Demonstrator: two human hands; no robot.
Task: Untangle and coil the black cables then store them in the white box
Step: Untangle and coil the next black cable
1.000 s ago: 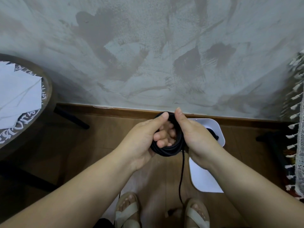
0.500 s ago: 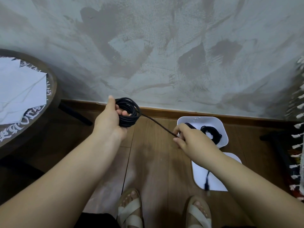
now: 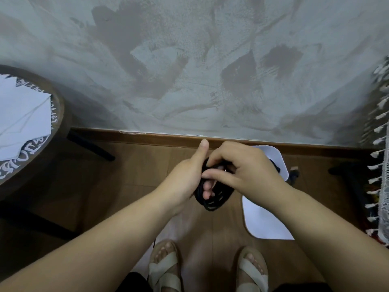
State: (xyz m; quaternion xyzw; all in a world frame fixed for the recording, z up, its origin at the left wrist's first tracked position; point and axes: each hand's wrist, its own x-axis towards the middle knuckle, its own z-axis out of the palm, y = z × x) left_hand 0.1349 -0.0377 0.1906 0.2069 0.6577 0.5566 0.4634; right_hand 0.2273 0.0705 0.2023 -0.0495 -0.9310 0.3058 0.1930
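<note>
Left hand point(image 3: 185, 178) grips the black cable coil point(image 3: 212, 200) through its loops, apparently to keep the turns together, right hand point(image 3: 240, 167) pinches a strand over its top, white box point(image 3: 276, 154) open at two o'clock

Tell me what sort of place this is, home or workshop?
Most likely a room in a home: a wood-plank floor with a baseboard, a round wooden side table holding papers, and a fringed cloth at the right edge.

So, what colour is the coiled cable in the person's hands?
Black. The coiled cable shows best in the head view, the only one.
</note>
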